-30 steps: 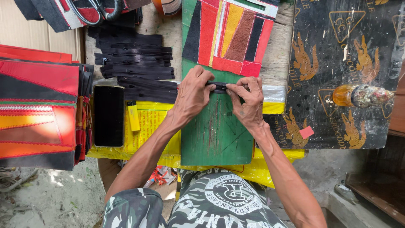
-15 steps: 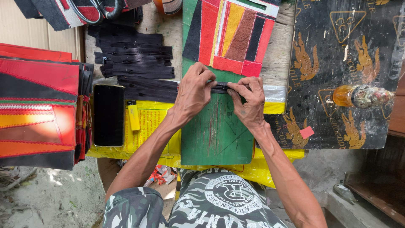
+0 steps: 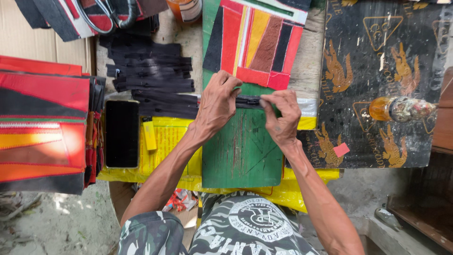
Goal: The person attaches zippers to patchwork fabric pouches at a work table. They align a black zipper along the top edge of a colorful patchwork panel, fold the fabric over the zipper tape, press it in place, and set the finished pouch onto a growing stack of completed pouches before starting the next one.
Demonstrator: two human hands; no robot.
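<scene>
Both hands meet over a scratched green wooden board (image 3: 240, 156) lying on the bench. The left hand (image 3: 218, 103) and the right hand (image 3: 282, 115) each pinch an end of a short black zipper strip (image 3: 248, 101), the grip narrow and closed on it, just near of a patchwork fabric panel in red, yellow, brown and black (image 3: 257, 45). Farther left lies a pile of black zipper strips (image 3: 151, 71), with a black phone (image 3: 122, 133) near it.

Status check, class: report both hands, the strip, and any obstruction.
Left hand and right hand pinch black strip. Strip over green board. Nothing in the way.
</scene>
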